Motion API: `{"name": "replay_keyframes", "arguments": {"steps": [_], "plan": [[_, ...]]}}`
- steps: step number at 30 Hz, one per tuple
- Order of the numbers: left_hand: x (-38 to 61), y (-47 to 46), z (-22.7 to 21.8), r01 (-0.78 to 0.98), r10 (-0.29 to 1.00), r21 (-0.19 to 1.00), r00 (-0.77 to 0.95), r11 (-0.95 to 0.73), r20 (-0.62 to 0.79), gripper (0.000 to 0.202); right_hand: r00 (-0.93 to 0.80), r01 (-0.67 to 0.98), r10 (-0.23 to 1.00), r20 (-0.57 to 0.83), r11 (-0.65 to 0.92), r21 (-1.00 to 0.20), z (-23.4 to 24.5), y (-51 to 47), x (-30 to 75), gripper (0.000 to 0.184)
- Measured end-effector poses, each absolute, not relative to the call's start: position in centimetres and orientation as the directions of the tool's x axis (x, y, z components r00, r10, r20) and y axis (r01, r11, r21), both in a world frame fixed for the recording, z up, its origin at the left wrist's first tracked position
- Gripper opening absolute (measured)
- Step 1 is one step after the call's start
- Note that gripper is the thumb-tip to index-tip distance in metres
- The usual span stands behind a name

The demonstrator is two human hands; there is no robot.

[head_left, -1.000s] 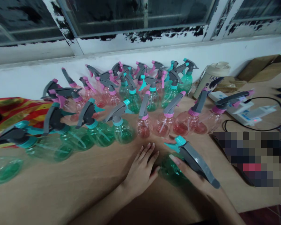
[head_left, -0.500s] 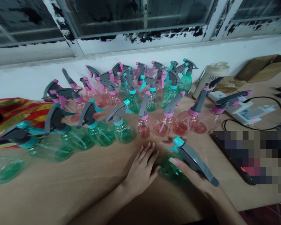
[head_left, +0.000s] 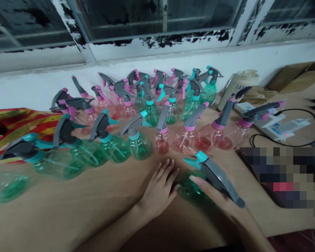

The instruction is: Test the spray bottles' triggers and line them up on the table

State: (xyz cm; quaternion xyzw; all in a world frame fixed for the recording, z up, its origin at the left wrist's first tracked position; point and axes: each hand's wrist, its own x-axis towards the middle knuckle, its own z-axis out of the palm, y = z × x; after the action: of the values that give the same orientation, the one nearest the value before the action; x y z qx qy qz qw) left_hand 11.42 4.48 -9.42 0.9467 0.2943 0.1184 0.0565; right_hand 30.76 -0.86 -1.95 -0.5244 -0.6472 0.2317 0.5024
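My left hand [head_left: 159, 192] lies palm down on the wooden table [head_left: 76, 210], its fingers stretched out and a little apart, holding nothing. Just to its right, my right hand [head_left: 222, 201] wraps round a clear green spray bottle [head_left: 190, 190] near its neck. This bottle has a grey spray head with a teal nozzle and trigger. My right thumb is on the near side; some fingertips show beyond the trigger, and the other fingers are hidden. Ahead of my hands stands a row of green spray bottles [head_left: 115, 150] and pink spray bottles [head_left: 162, 141].
Several more pink and green spray bottles [head_left: 151, 113] crowd toward the wall. At the right are a cream tumbler [head_left: 237, 87], a cardboard box [head_left: 294, 77], a white power strip [head_left: 275, 131] with a black cable, and a blurred-out dark device [head_left: 262, 182]. Red-and-yellow cloth [head_left: 28, 126] lies left.
My right fingertips beyond the trigger have shifted forward, and the teal trigger shows more clearly. My left hand stays in place. The view has moved very slightly.
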Motion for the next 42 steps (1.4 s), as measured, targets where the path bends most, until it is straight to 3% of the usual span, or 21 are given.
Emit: {"name": "replay_keyframes", "arguments": {"steps": [5,10,18,23,28,33,39,42], "plan": [[11.5,4.5,-9.4,0.546,0.569,0.162,0.801,-0.822,0.187,0.045,0.0,0.45,0.931,0.366,0.327,-0.831,-1.7,-0.9,30.8,0.021],[11.5,4.5,-9.4,0.543,0.565,0.16,0.805,-0.824,0.181,0.044,0.041,0.439,0.909,0.415,0.357,-0.825,-1.8,-0.8,30.5,0.023],[11.5,4.5,-9.6,0.556,0.581,0.17,0.793,-0.813,0.182,0.045,0.009,0.464,0.921,0.388,0.34,-0.818,-1.1,-0.7,30.5,0.005],[11.5,4.4,-9.6,0.545,0.571,0.174,0.802,-0.82,0.177,0.043,-0.017,0.448,0.945,0.327,0.3,-0.843,-1.3,-0.7,30.8,0.031],[11.5,4.4,-9.4,0.551,0.579,0.185,0.794,-0.814,0.182,0.043,-0.01,0.431,0.957,0.288,0.264,-0.863,-2.1,-0.8,30.9,0.026],[11.6,4.4,-9.6,0.551,0.582,0.19,0.787,-0.812,0.207,0.043,0.06,0.413,0.959,0.277,0.228,-0.882,-2.7,-1.0,30.9,0.045],[11.5,4.4,-9.6,0.546,0.583,0.213,0.79,-0.81,0.191,0.041,0.022,0.434,0.943,0.332,0.29,-0.853,-2.4,-0.8,30.8,0.026],[11.5,4.4,-9.4,0.547,0.584,0.218,0.792,-0.808,0.179,0.043,0.048,0.468,0.924,0.38,0.315,-0.825,-2.2,-0.7,30.7,0.025]]}}
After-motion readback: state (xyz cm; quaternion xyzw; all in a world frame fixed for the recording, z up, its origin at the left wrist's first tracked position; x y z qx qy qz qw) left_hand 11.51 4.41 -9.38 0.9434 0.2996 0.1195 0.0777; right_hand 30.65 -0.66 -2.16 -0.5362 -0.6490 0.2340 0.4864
